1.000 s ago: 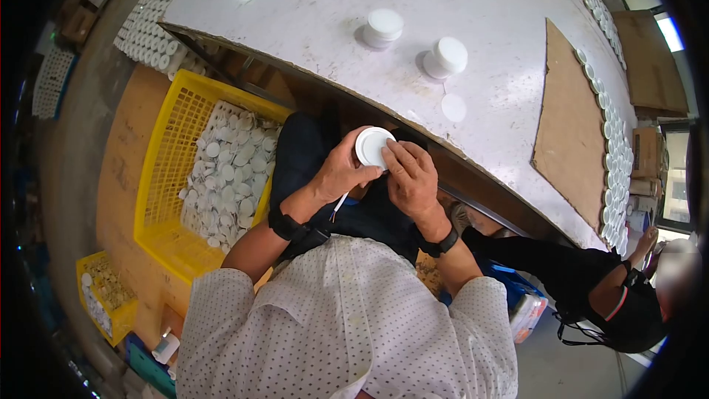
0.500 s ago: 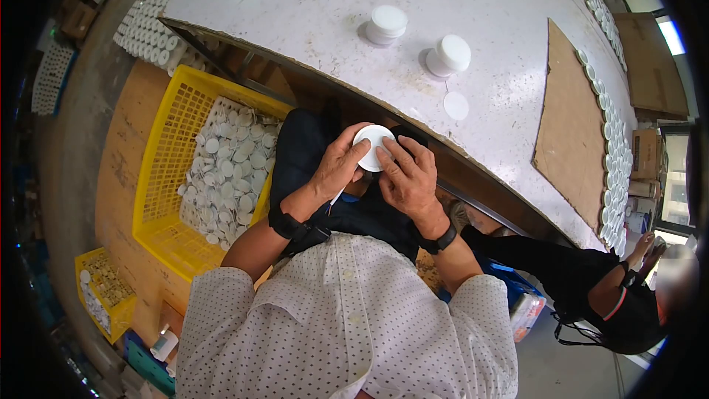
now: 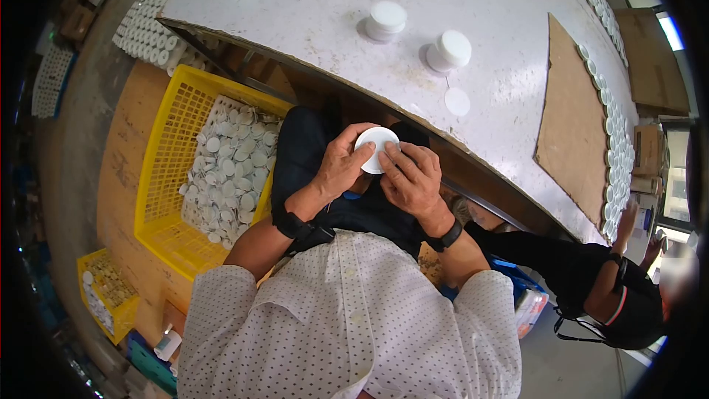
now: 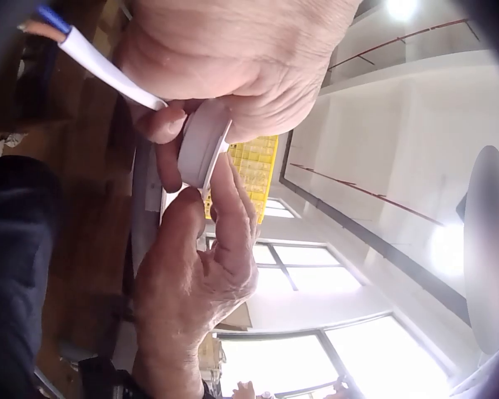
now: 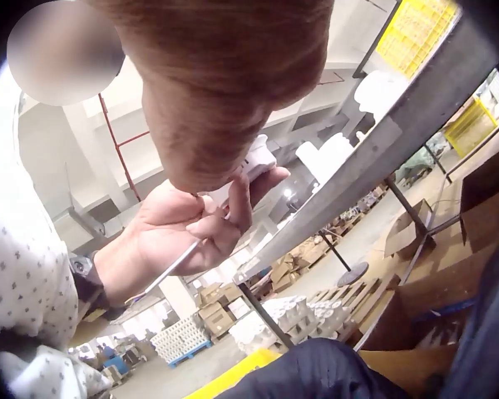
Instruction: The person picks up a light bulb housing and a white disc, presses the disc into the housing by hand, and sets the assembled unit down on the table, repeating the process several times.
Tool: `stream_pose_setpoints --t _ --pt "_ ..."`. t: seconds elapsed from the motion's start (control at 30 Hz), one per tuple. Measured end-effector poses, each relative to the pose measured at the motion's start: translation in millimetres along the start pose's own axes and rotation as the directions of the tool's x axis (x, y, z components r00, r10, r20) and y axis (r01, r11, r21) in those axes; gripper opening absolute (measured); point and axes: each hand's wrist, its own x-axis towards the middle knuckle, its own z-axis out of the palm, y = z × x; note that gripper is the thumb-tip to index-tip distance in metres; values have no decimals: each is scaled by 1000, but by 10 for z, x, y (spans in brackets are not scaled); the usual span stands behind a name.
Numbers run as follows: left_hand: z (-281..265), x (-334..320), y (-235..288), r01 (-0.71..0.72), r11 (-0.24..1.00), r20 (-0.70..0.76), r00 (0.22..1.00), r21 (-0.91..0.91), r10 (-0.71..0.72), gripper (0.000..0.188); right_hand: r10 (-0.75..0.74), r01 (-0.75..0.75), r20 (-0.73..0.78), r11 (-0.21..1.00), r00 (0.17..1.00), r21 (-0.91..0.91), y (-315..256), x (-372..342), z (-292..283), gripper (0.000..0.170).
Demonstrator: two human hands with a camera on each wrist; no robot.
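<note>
Over the lap, both hands hold a round white cabled fixture, its flat face turned up in the head view. My left hand grips it from the left, with the thumb on the face. From the other side my right hand holds it, fingertips on the face and rim. The left wrist view shows its stepped side between the fingers of both hands. A white cable with blue and brown wire ends runs out by the left hand's fingers. The underside is mostly hidden by the fingers.
Two white round stacks and a thin white disc lie on the table. A cardboard sheet lies beside rows of white round pieces. Left stands a yellow basket of white discs. Another person sits at right.
The left thumb has moved from the fixture's edge onto its face. The right fingers have stayed on it. The other person's arm has shifted toward the rows of round pieces.
</note>
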Motion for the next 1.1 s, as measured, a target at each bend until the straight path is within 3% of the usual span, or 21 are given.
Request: stream_pose_setpoints --t 0.17,0.23,0.3,0.33,0.43,0.57,0.6,0.63,0.67,0.73,0.77,0.8,0.83,0.87,0.9,0.93,0.97,1.0,1.07,1.1 --pt "-11 -4 -105 -37 998 -27 999 56 38 27 -42 41 3 999 999 23 26 -73 19 44" --pt "4 14 -48 -19 1000 -80 997 15 20 28 3 -7 55 998 998 64 17 -29 -24 45" --pt "-2 -20 93 93 991 -141 987 97 -79 31 66 -76 96 991 993 112 4 44 -114 46" --pt "-118 24 -36 -7 992 -153 988 126 26 35 89 -100 81 985 993 137 28 55 -145 45" --pt "-492 16 8 183 966 -360 927 183 -107 46 217 -218 45 976 975 5 305 50 -297 41" --pt "-1327 -69 -238 218 937 -583 812 273 -20 50 388 -406 -121 884 914 -233 1030 -126 -668 36" --pt "-1725 -102 -486 168 940 -601 798 296 46 47 425 -457 -167 830 890 -321 1250 -219 -784 36" --pt "-1827 -186 -451 284 923 -704 710 260 -20 43 448 -501 -224 768 866 -400 1522 -368 -892 35" --pt "-2126 -265 -628 251 942 -737 676 222 -7 39 485 -556 -273 701 831 -446 1774 -507 -1032 35" --pt "-2413 -496 -660 452 862 -825 560 229 -75 35 553 -669 -398 477 733 -570 2300 -891 -1300 40" --pt "-3111 -691 -1106 417 867 -800 599 273 -36 35 607 -711 -420 381 675 -592 2574 -1122 -1474 47" --pt "-3086 -810 -1052 510 833 -868 490 213 -78 34 685 -765 -459 230 566 -601 2717 -1237 -1654 53" --pt "-3161 -964 -1061 586 785 -885 452 198 -114 32 743 -795 -499 72 446 -603 2819 -1317 -1801 60" --pt "-3308 -1173 -1112 582 778 -850 513 239 -122 29 742 -794 -498 74 448 -603 2884 -1380 -1926 60" --pt "-3333 -1327 -1129 599 786 -887 434 152 -159 27 798 -859 -528 -28 289 -511 2935 -1437 -2033 66" --pt "-3456 -1484 -1183 631 764 -888 420 139 -185 31 833 -899 -540 -138 121 -415 2969 -1476 -2100 71" --pt "-3697 -1690 -1300 642 749 -850 476 161 -225 36 833 -899 -540 -137 123 -415 2988 -1506 -2136 71" --pt "-3626 -1723 -1241 641 751 -850 476 160 -226 36 841 -908 -532 -144 97 -393 3007 -1543 -2162 74" --pt "-3298 -1765 -959 787 617 -910 265 13 -319 47 846 -917 -529 -152 73 -369 3098 -1612 -2186 76" --pt "-3507 -1868 -1126 786 618 -908 270 17 -319 47 834 -920 -539 -114 118 -376 3162 -1703 -2166 74"
